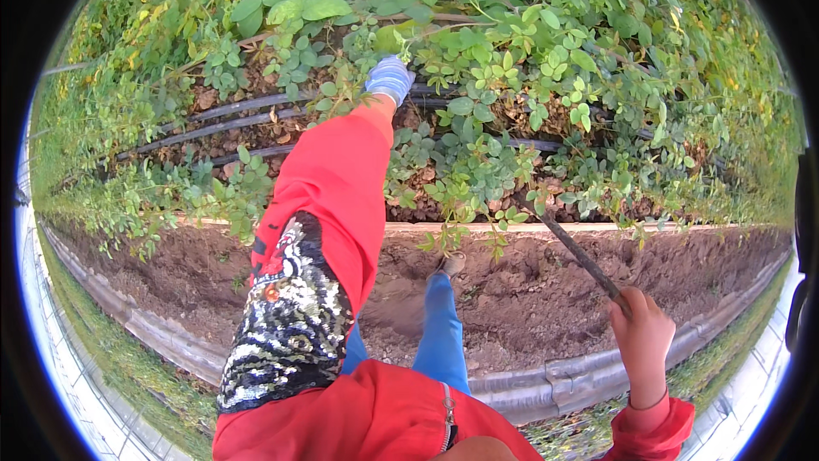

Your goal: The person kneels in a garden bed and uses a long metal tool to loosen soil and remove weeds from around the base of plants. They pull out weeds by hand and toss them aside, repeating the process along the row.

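Note:
My left hand (390,79), in a blue-and-white striped glove, reaches in among the leafy plants of the bed. A thin green plant tip (403,51) rises just beyond it. Its fingers are turned away from view, so I cannot tell whether they grip a stem. My bare right hand (642,333) is closed around the near end of a dark, slender rod-like handle (576,250). The handle slants up to the left over the bed's edge, and its far end is lost among leaves and soil.
Black irrigation tubes (237,125) run along the bed. A pale board edge (409,227) borders it above a bare soil path (524,307), where my shoe (453,263) stands. Behind me runs corrugated grey sheeting (531,390). Taller broad-leaved plants (313,7) crowd the far side.

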Demonstrator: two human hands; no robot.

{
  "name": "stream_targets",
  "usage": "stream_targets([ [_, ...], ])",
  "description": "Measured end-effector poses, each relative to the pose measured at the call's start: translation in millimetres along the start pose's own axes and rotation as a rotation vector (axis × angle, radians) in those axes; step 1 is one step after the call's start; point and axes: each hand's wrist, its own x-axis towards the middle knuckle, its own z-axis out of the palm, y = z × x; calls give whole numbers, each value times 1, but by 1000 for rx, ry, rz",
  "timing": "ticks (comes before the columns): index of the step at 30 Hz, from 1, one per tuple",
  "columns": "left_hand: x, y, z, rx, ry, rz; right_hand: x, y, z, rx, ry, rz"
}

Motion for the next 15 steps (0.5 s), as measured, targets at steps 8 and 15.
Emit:
stream_targets([
  [8, 20, 3, 24, 21, 199, 154, -5, -7, 6, 37, 6, 41],
  [15, 14, 8, 1, 45, 184, 187, 1, -10, 12, 57, 33, 16],
])
